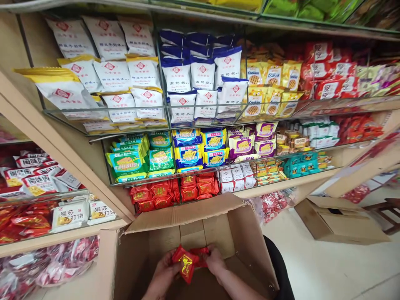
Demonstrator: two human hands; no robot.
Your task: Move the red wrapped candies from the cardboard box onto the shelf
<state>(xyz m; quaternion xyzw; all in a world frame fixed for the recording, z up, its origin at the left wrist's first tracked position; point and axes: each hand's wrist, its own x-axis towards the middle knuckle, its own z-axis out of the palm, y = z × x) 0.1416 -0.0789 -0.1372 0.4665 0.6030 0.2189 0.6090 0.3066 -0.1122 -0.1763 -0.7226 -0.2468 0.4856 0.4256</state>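
Inside an open cardboard box (250, 237), both hands are together near the middle. My left hand (167, 268) is closed on a red snack packet (186, 263) with gold print, its thumb across the front. A second red packet (200, 252) is in my right hand (215, 261), whose fingers pinch its right end. The two packets overlap. Behind the box, similar red packets (156, 195) stand in rows on the lowest shelf.
Glass-fronted shelves above hold white milk snack packs (112, 75), blue-topped packs (203, 75), cookies (271, 89) and green biscuit packs (128, 162). A wooden upright (62, 146) stands at left. Another cardboard box (340, 221) rests on the floor at right.
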